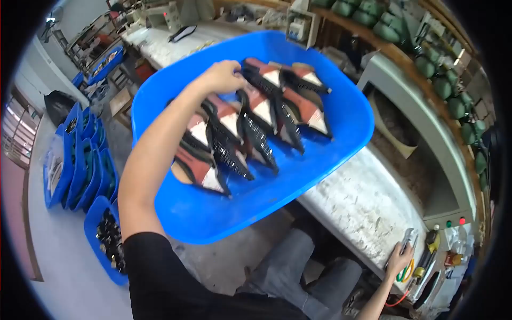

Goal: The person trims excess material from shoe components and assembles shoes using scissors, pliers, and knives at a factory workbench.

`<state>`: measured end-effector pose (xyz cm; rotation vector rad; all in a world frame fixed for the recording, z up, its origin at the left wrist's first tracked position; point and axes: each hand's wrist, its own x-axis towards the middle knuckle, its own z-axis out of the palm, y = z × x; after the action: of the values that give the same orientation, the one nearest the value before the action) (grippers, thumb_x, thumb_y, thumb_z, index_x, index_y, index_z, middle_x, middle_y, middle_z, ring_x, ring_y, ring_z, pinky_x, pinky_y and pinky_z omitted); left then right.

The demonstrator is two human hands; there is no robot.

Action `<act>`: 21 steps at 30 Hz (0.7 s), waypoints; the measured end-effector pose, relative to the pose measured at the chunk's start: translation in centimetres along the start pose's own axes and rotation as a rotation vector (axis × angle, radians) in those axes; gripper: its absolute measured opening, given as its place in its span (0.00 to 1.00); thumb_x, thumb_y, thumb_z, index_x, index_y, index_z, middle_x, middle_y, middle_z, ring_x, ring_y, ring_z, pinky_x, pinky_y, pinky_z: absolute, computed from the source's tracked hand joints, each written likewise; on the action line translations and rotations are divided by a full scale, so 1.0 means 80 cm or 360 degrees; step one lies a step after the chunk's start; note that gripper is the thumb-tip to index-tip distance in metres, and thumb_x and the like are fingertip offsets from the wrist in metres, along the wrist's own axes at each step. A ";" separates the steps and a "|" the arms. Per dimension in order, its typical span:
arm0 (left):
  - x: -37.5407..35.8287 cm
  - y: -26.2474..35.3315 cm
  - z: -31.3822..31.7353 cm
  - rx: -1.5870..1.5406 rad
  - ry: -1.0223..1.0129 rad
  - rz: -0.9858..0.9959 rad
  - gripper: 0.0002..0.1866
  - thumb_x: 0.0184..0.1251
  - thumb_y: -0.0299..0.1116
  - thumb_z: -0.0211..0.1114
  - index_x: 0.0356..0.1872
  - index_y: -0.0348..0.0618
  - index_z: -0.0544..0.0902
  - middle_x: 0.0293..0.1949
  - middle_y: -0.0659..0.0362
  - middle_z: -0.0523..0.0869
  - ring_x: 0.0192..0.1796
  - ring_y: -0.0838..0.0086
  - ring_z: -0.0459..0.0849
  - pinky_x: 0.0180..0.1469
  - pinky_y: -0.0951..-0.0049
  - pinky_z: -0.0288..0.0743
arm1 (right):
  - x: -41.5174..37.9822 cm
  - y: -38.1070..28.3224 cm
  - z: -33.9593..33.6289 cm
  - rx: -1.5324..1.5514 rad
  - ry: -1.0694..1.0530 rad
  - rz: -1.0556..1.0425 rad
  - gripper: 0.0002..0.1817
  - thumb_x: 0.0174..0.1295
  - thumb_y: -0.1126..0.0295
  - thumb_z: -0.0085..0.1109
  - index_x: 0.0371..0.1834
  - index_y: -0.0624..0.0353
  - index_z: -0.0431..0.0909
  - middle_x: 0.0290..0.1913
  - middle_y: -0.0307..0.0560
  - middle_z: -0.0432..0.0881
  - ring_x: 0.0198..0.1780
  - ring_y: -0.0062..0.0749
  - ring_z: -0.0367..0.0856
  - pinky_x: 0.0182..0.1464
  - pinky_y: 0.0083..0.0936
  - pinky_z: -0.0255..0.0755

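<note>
A large blue plastic tub [224, 224] is in front of me. Several shoe uppers [257, 104] lie side by side in it, with pink and white insoles and black glittery sides. My left hand [221, 79] reaches over the tub's far side, its curled fingers closed at the back end of one shoe upper; the fingertips are partly hidden. At lower right, my right hand [399, 260] rests on the worktop's edge, closed around grey metal pliers [408, 236] whose jaws point up and away from me.
The pale, stained worktop [362, 197] runs under the tub. A grey arched machine [426, 133] stands at right, beneath a shelf of green shoe lasts [389, 26]. Bottles and tools [432, 240] crowd the lower right. Stacked blue tubs [90, 170] stand on the floor at left.
</note>
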<state>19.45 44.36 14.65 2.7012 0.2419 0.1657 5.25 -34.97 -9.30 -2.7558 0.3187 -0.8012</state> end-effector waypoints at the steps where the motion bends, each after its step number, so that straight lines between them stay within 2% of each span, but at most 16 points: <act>1: -0.014 -0.010 -0.004 0.0019 -0.0025 -0.0033 0.27 0.63 0.46 0.71 0.56 0.35 0.89 0.49 0.50 0.94 0.49 0.56 0.91 0.57 0.62 0.85 | 0.001 -0.002 0.001 0.0007 -0.0044 -0.0005 0.23 0.72 0.61 0.65 0.61 0.70 0.83 0.55 0.62 0.83 0.55 0.57 0.82 0.63 0.41 0.75; 3: -0.038 -0.037 -0.018 0.0248 0.0115 0.0148 0.23 0.63 0.45 0.71 0.50 0.35 0.90 0.43 0.51 0.94 0.43 0.57 0.91 0.51 0.61 0.85 | 0.003 -0.012 0.001 0.0012 -0.0067 0.0065 0.24 0.73 0.61 0.66 0.62 0.69 0.83 0.55 0.62 0.84 0.55 0.57 0.82 0.63 0.41 0.75; 5: -0.079 -0.033 -0.047 0.0340 -0.0152 0.0058 0.21 0.64 0.45 0.71 0.44 0.34 0.90 0.37 0.53 0.93 0.38 0.58 0.89 0.46 0.60 0.85 | 0.001 -0.016 0.023 0.0015 -0.0113 0.0040 0.24 0.72 0.61 0.66 0.62 0.69 0.83 0.54 0.62 0.84 0.54 0.56 0.82 0.62 0.41 0.75; 7: -0.122 -0.028 -0.071 0.0478 -0.0258 0.0012 0.19 0.64 0.44 0.70 0.40 0.35 0.89 0.33 0.54 0.91 0.34 0.59 0.87 0.42 0.60 0.84 | 0.001 -0.010 0.031 -0.0013 -0.0080 0.0017 0.23 0.71 0.62 0.67 0.62 0.69 0.83 0.52 0.61 0.83 0.53 0.56 0.82 0.60 0.42 0.75; 8: -0.142 -0.018 -0.075 0.0473 -0.0313 0.0062 0.18 0.64 0.43 0.71 0.39 0.35 0.89 0.31 0.54 0.91 0.32 0.59 0.87 0.41 0.61 0.83 | 0.000 0.001 0.014 -0.0061 -0.0010 0.0036 0.23 0.70 0.62 0.67 0.61 0.68 0.83 0.51 0.60 0.83 0.52 0.56 0.81 0.59 0.42 0.75; 11: -0.170 0.002 -0.065 0.0048 -0.0131 0.0217 0.14 0.61 0.35 0.71 0.41 0.32 0.88 0.30 0.53 0.91 0.30 0.60 0.86 0.37 0.63 0.80 | 0.011 -0.004 -0.012 -0.0061 0.0102 0.0083 0.23 0.69 0.63 0.67 0.61 0.69 0.83 0.52 0.60 0.83 0.52 0.55 0.81 0.59 0.42 0.75; 15: -0.120 0.072 -0.033 -0.0223 0.0168 0.0536 0.18 0.61 0.32 0.71 0.49 0.30 0.88 0.38 0.50 0.93 0.36 0.59 0.90 0.43 0.64 0.83 | -0.012 -0.019 -0.012 -0.0021 0.0035 0.0043 0.23 0.68 0.65 0.66 0.61 0.69 0.83 0.53 0.59 0.82 0.52 0.54 0.80 0.58 0.41 0.75; 16: -0.100 0.100 -0.024 -0.0462 0.0080 0.0576 0.22 0.61 0.32 0.70 0.54 0.30 0.87 0.47 0.47 0.94 0.44 0.55 0.91 0.51 0.61 0.84 | -0.013 -0.017 -0.014 -0.0032 0.0040 0.0042 0.22 0.68 0.65 0.66 0.61 0.69 0.83 0.53 0.58 0.82 0.52 0.53 0.80 0.59 0.41 0.75; 18: -0.029 0.116 0.020 -0.0231 0.0233 0.0914 0.25 0.60 0.32 0.69 0.59 0.31 0.86 0.56 0.44 0.92 0.52 0.50 0.90 0.58 0.58 0.83 | -0.009 -0.017 -0.006 -0.0036 0.0058 0.0049 0.22 0.67 0.66 0.66 0.61 0.69 0.82 0.53 0.58 0.81 0.53 0.52 0.79 0.59 0.40 0.74; 20: 0.029 0.147 0.063 0.0062 0.0291 0.1000 0.30 0.59 0.31 0.68 0.65 0.33 0.84 0.62 0.44 0.89 0.58 0.47 0.88 0.63 0.57 0.82 | -0.010 -0.023 -0.009 -0.0015 0.0075 0.0095 0.22 0.67 0.66 0.66 0.61 0.69 0.82 0.54 0.57 0.81 0.53 0.52 0.79 0.59 0.40 0.74; 21: 0.058 0.145 0.081 0.0057 0.0295 0.1014 0.30 0.59 0.31 0.68 0.65 0.33 0.84 0.62 0.44 0.89 0.58 0.47 0.88 0.63 0.57 0.82 | -0.002 -0.027 -0.012 0.0005 0.0069 0.0096 0.22 0.68 0.66 0.66 0.61 0.69 0.82 0.54 0.57 0.80 0.54 0.51 0.79 0.59 0.39 0.74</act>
<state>26.61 32.28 14.06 2.7043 -0.5766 0.5989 4.87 -33.06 -7.94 -2.7148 0.4066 -0.8461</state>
